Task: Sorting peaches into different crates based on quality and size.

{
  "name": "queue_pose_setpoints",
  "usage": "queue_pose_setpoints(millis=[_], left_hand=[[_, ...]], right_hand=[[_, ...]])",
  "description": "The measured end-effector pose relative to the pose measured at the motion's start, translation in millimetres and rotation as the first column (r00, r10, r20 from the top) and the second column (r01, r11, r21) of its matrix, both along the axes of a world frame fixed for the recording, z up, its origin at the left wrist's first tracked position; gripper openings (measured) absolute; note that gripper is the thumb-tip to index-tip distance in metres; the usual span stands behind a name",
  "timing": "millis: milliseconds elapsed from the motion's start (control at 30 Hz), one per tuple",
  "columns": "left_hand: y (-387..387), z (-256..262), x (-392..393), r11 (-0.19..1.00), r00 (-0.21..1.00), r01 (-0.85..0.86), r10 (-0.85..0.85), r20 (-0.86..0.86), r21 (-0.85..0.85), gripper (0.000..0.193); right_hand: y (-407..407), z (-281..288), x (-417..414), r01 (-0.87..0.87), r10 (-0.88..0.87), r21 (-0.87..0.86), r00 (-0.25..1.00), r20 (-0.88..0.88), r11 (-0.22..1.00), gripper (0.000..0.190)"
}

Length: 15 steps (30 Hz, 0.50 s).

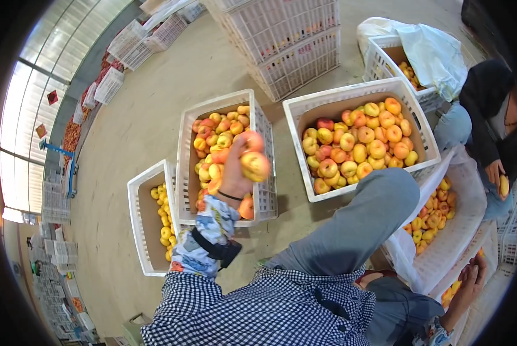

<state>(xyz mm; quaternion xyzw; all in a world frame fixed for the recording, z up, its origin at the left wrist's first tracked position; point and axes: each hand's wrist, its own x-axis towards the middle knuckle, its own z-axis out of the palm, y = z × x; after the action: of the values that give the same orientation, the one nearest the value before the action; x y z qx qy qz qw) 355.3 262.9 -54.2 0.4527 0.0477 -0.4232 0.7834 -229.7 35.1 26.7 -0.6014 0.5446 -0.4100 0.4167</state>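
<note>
My left hand [236,176] holds two flat peaches, a yellow one with a red blush [255,166] and a redder one [252,142]. It is above a white plastic crate [262,116] lined with cardboard and full of flat peaches [215,138]. Some of the fruit there is hidden by my hand and forearm. At the lower right, my right hand [469,279] has its fingers loosely apart and no fruit visible in it. Near that hand are more peaches [448,295] beside pale sheeting, and a plastic-lined crate [470,212] of peaches.
A larger crate of peaches [291,129] stands before my knee. Small yellow fruit sits in a crate [136,225] at left. Stacked crates [293,52] rise behind. At right, another person's hand [495,172] holds a fruit beside a bag-covered crate [373,56].
</note>
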Motion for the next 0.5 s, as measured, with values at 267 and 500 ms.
queue_pose_setpoints(millis=[267, 500], left_hand=[[52, -35, 23, 0.977, 0.977, -0.214, 0.214, 0.000, 0.023, 0.027], [-115, -58, -33, 0.950, 0.872, 0.240, -0.301, 0.385, 0.200, 0.035]], right_hand=[[5, 5, 61, -0.160, 0.170, 0.092, 0.978, -0.119, 0.983, 0.027], [15, 7, 81, -0.295, 0.309, 0.150, 0.948, -0.080, 0.944, 0.025]])
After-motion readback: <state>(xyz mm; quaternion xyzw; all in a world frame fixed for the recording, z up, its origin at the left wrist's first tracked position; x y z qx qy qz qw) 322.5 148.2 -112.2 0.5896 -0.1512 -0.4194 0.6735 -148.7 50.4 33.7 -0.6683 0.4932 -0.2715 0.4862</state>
